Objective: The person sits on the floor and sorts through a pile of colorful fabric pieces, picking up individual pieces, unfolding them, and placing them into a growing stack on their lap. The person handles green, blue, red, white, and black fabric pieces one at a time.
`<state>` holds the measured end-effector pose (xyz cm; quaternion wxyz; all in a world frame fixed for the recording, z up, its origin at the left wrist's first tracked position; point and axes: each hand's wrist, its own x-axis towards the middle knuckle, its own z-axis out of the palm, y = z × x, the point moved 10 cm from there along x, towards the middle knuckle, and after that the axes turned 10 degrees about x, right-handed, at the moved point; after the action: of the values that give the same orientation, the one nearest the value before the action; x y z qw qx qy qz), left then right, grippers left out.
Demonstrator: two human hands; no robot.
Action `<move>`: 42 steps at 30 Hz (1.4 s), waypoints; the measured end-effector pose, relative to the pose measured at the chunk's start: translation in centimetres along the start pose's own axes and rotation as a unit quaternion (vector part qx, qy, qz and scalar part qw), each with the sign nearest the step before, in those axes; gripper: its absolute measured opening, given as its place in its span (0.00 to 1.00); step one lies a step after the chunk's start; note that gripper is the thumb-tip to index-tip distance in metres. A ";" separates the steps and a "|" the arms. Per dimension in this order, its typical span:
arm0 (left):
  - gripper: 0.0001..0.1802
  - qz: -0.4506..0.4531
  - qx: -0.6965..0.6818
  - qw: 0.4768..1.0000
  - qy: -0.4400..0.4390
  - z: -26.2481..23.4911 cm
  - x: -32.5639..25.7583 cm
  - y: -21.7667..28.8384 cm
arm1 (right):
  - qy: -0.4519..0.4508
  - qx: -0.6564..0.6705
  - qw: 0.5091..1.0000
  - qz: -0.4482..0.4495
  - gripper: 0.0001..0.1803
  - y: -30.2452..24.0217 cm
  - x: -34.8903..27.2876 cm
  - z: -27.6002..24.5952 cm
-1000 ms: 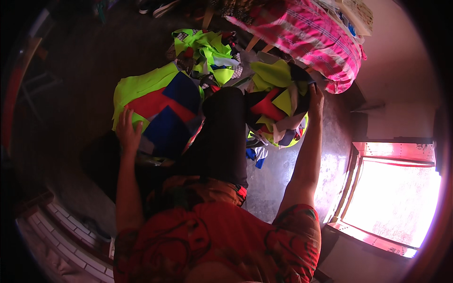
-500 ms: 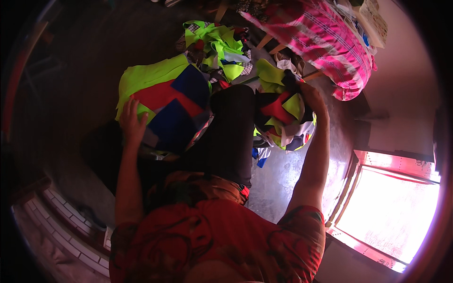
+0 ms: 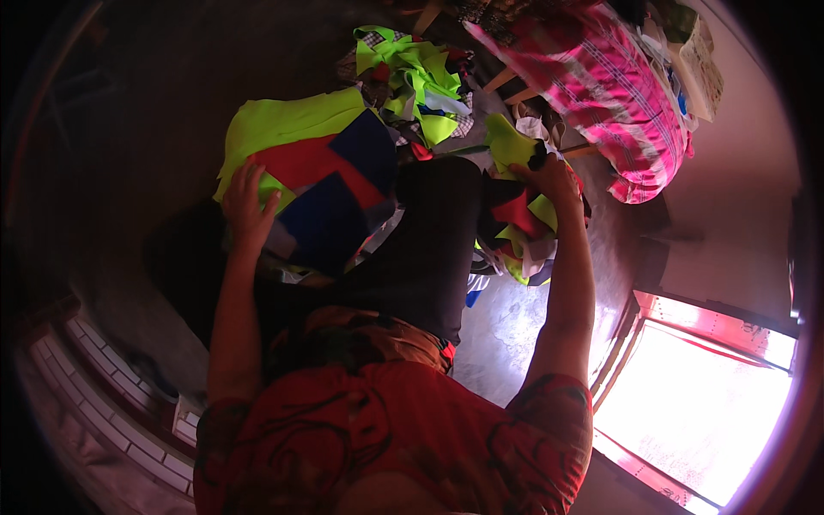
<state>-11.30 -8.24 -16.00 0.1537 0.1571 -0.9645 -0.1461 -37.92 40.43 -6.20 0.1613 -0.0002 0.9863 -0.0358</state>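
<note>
My left hand [image 3: 246, 206] lies at the left edge of a spread of fabric pieces by my lap, fingers apart, next to a small lime-green corner [image 3: 271, 190]. This spread has a lime-yellow piece [image 3: 292, 120], a red piece [image 3: 296, 163] and two dark blue pieces [image 3: 324, 221]. To the right of my knee, my right hand [image 3: 547, 178] is bent over a heap of mixed scraps [image 3: 518, 213]. Its fingers close at the lower edge of a lime-yellow fabric scrap [image 3: 506, 140], beside a small black bit. The fingertips are partly hidden.
Beyond my knee is another pile of lime, checked and blue scraps [image 3: 421, 77]. Pink plaid cloth [image 3: 601, 94] drapes over something with wooden legs at the upper right. A bright opening [image 3: 695, 403] lies to the right; white tiled edging [image 3: 120, 421] runs at lower left.
My right hand has moved left over the heap, from the dark scraps toward the lime-yellow scrap. My left hand stays at the spread's edge. The whole view has shifted slightly.
</note>
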 end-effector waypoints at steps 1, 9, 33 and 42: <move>0.31 -0.001 0.008 1.000 0.003 0.0 0.0 0.0 | -0.006 0.004 1.000 -0.009 0.57 0.3 0.2 0.2; 0.31 -0.011 0.002 1.000 0.019 0.5 -0.2 -0.6 | 0.045 -0.034 0.998 -0.020 0.40 0.8 1.0 1.0; 0.32 -0.003 0.006 1.000 0.013 0.8 -0.5 -0.9 | 0.402 0.364 0.840 -0.015 0.15 11.2 -4.9 -7.3; 0.32 0.013 -0.020 1.000 0.021 -0.2 -0.4 -0.8 | 0.455 0.675 0.546 -0.197 0.14 17.5 -7.0 -6.1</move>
<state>-10.68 -8.92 -16.18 0.1785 0.1448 -0.9600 -0.1601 -32.98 58.44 0.55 -0.3678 -0.0693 0.5879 -0.7171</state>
